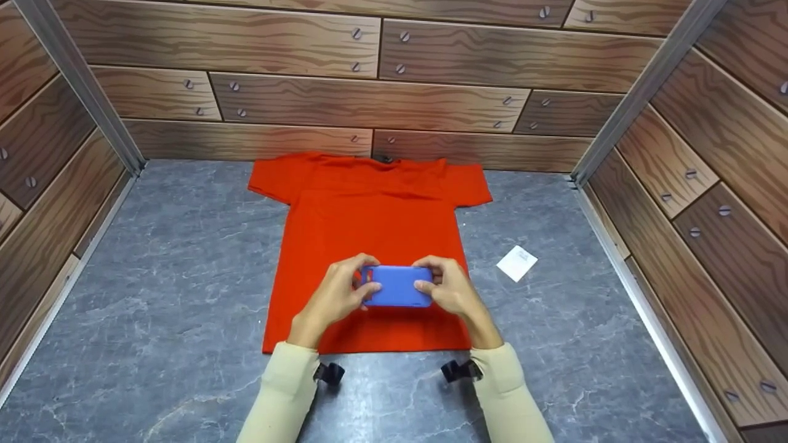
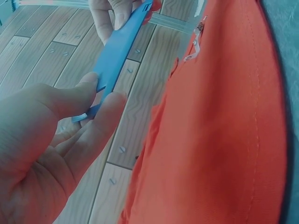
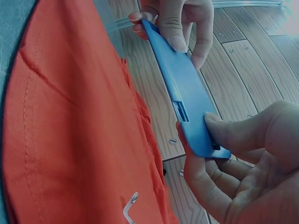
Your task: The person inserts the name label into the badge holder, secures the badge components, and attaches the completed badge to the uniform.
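A blue phone case (image 1: 400, 286) is held flat side up above the lower half of a red T-shirt (image 1: 369, 227), which lies spread out with its collar away from me. My left hand (image 1: 341, 289) pinches the case's left end, thumb on top, beside a cutout. Its right end is pinched by my right hand (image 1: 452, 289), thumb also on the face. In the right wrist view a slot shows along the edge of the case (image 3: 187, 79). The left wrist view shows the case (image 2: 119, 51) edge-on, raised over the shirt (image 2: 224, 121).
To the right of the shirt, a small white square of paper (image 1: 517, 263) lies on the grey marbled surface (image 1: 184, 264). Wood-patterned walls (image 1: 295, 101) close in the back and both sides, with metal strips at the corners.
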The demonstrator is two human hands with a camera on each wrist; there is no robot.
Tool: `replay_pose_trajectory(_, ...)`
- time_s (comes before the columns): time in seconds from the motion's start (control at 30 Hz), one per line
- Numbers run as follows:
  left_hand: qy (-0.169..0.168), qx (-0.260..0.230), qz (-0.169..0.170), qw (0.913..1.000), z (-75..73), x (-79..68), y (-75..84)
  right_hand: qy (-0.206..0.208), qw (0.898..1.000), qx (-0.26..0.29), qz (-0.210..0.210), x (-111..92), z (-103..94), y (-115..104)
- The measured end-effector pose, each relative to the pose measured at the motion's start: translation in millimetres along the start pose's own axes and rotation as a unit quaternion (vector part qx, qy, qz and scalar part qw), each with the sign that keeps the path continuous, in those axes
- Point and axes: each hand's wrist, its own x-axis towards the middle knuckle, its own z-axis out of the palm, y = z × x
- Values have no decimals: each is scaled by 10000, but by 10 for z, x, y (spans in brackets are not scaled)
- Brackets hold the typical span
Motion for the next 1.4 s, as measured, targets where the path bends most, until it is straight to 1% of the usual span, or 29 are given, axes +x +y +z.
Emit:
replay_pose_trajectory(0.17,18,34,70,10000,-11,-3,0,-39,10000,-28,-37,5,-12,22)
replay_pose_trajectory(0.3,-81,52,159,9998,-30,-12,-2,-20,10000,37,2,-1,-31,22)
replay_pose_trajectory(0.43,-180,25,170,9997,-45,-16,-8,-61,9999,92,43,-9,-48,5)
replay_pose_trajectory(0.57,-243,-108,98,9996,-70,-16,-22,-169,9998,100,14,-5,-65,6)
replay_pose_trajectory(0.73,-399,-377,-93,9984,-134,-30,-32,-238,9993,202,222,9,-89,24)
replay_pose_trajectory(0.87,-468,-480,-219,9975,-169,-42,-30,-221,9988,263,343,7,-92,28)
replay_pose_trajectory(1.13,-518,-602,-273,9965,-182,-45,-21,-268,9978,339,498,3,-110,23)
replay_pose_trajectory(1.4,-556,-629,-283,9961,-193,-47,-6,-369,9974,337,526,2,-121,6)
